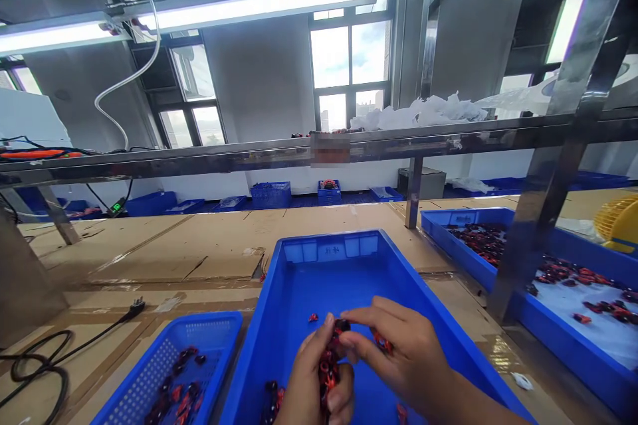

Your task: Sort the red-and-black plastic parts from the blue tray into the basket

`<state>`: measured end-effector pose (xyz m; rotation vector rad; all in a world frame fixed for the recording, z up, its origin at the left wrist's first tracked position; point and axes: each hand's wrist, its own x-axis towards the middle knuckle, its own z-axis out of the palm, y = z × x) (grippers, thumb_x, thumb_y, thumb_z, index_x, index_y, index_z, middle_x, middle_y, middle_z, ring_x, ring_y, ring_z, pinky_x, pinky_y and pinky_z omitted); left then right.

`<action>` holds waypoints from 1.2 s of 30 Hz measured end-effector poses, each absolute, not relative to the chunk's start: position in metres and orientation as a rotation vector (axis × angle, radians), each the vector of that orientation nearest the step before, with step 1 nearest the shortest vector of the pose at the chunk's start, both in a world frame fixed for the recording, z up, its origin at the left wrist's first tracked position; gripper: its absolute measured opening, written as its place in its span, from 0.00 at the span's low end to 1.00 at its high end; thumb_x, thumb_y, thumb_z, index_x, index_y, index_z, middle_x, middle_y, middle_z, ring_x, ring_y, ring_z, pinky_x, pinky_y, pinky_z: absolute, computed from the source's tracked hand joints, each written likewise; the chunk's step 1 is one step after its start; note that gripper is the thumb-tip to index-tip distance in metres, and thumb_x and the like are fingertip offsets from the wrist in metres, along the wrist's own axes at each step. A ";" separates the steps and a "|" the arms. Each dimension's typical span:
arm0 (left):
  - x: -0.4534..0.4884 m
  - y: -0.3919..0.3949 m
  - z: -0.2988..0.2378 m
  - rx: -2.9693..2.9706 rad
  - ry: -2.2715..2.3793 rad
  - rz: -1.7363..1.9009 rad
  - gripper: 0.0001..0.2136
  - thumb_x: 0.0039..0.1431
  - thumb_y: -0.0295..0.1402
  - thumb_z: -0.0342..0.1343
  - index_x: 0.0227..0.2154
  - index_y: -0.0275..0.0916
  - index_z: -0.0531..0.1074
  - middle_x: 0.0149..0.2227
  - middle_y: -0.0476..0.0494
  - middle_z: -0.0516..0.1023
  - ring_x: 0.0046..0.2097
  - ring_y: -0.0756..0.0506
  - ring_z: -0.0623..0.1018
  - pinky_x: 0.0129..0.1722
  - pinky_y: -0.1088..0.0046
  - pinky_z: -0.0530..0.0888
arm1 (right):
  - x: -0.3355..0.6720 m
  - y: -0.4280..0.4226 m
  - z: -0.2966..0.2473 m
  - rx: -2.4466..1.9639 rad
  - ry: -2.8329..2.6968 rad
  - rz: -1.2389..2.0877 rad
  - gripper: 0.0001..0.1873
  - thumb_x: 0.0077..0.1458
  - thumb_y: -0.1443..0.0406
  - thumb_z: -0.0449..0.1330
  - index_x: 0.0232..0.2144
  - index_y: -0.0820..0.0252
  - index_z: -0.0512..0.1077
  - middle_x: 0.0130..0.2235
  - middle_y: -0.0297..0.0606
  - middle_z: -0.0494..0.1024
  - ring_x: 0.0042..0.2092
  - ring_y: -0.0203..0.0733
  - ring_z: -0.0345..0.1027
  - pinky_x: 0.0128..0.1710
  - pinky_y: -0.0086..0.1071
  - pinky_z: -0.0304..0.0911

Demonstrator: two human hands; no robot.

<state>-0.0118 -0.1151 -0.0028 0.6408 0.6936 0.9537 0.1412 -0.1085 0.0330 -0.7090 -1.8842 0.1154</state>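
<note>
My left hand (319, 375) is curled around several small red-and-black plastic parts (328, 372). At its thumb tip is a dark rounded part (341, 325), and the thumb and forefinger of my right hand (403, 352) close on that same part. Another red piece (381, 341) shows under the right hand's fingers. Both hands are over a large blue tray (326, 279). In it lie a small red part (313, 317) beyond the hands and a cluster of dark and red parts (272, 398) at the near left. The parts' exact kind is too small to tell.
On the left stands a blue perforated basket (232, 332) with similar parts. Another blue tray (468, 216) holding many parts is on the right, behind a metal post (541, 212). A black plug cable (100, 339) lies on the cardboard-covered table (164, 252). A metal rail (224, 159) crosses ahead.
</note>
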 end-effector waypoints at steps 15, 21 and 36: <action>-0.025 -0.122 0.016 0.591 0.133 0.937 0.16 0.60 0.44 0.57 0.49 0.48 0.74 0.20 0.58 0.65 0.13 0.58 0.51 0.11 0.84 0.58 | 0.140 -0.088 0.025 -0.483 -0.891 1.907 0.19 0.59 0.54 0.56 0.22 0.60 0.64 0.20 0.27 0.59 0.16 0.27 0.42 0.09 0.21 0.36; -0.029 -0.119 0.013 0.572 0.032 0.881 0.16 0.65 0.40 0.52 0.53 0.46 0.73 0.14 0.60 0.57 0.11 0.56 0.47 0.12 0.82 0.58 | 0.131 -0.103 0.026 -0.445 -0.860 2.147 0.16 0.58 0.53 0.57 0.27 0.59 0.66 0.25 0.30 0.66 0.17 0.27 0.48 0.08 0.19 0.36; -0.019 -0.109 -0.004 0.557 0.256 0.820 0.20 0.59 0.54 0.52 0.44 0.48 0.76 0.12 0.57 0.58 0.10 0.56 0.50 0.08 0.82 0.53 | 0.131 -0.113 0.028 -0.753 -1.408 1.364 0.14 0.56 0.53 0.59 0.31 0.58 0.72 0.20 0.25 0.58 0.19 0.30 0.48 0.17 0.24 0.48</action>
